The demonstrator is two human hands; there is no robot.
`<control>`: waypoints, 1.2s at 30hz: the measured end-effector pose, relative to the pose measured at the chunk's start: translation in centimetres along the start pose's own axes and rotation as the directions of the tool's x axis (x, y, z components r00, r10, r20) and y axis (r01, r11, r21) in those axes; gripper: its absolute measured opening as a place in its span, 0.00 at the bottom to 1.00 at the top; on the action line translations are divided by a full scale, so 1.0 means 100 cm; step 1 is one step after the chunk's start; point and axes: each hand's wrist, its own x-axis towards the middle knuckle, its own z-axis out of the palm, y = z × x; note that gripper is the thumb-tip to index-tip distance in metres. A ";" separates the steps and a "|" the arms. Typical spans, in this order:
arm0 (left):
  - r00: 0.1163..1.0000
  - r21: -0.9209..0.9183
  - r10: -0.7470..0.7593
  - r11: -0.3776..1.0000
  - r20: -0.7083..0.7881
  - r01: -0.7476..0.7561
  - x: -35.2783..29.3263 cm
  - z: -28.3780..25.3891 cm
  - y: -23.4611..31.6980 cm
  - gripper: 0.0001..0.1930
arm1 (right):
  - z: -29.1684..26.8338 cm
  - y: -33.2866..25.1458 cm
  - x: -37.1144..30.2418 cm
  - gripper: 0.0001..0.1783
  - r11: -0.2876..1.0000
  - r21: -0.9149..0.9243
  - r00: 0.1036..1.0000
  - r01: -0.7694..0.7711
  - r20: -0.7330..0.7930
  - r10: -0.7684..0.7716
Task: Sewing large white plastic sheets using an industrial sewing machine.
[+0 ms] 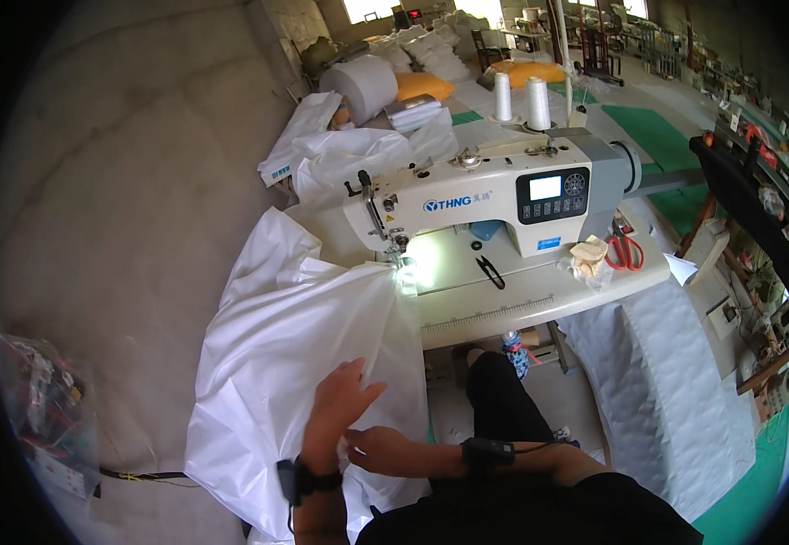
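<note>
A large white sheet of smooth, slightly shiny material (276, 336) hangs from the sewing machine (467, 195) down over my lap. Its upper corner lies under the lit needle area (405, 263). My left hand (345, 398) is over the sheet with thumb and fingers stretched out, holding nothing. Just below it, beside my left wrist, my right hand (381, 450) is closed with its fingertips together. What those fingertips hold, if anything, is too small to make out. Both wrists wear black bands.
On the machine bed are black thread snips (490, 272), red-handled scissors (624, 253) and a crumpled beige piece (588, 257). White thread cones (537, 104) stand behind. Quilted white material (658, 391) hangs at the right; a plastic bag (49, 400) is at far left.
</note>
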 end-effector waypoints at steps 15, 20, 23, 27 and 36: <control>0.984 0.409 0.167 0.904 -0.064 -0.126 0.024 0.026 -0.029 0.10 | -0.094 0.125 0.074 0.15 0.881 -0.254 0.847 -0.398 -0.472 0.246; 0.968 0.059 -0.079 0.994 -0.240 0.095 0.035 0.006 -0.050 0.08 | -0.098 0.127 0.047 0.09 0.545 0.819 0.804 -0.180 -0.197 0.561; 0.967 -0.141 0.156 0.972 -0.200 -0.186 0.043 0.004 -0.038 0.06 | -0.080 0.104 0.042 0.09 0.634 0.768 0.854 -0.091 -0.267 0.446; 0.963 -0.136 0.235 0.958 -0.133 -0.253 0.045 0.015 -0.015 0.05 | -0.056 0.082 0.031 0.13 0.457 0.886 0.873 -0.085 -0.155 0.463; 0.986 0.133 -0.017 0.991 0.165 -0.005 0.029 0.028 -0.007 0.09 | 0.009 0.037 0.007 0.11 0.864 0.456 0.972 -0.215 0.015 0.234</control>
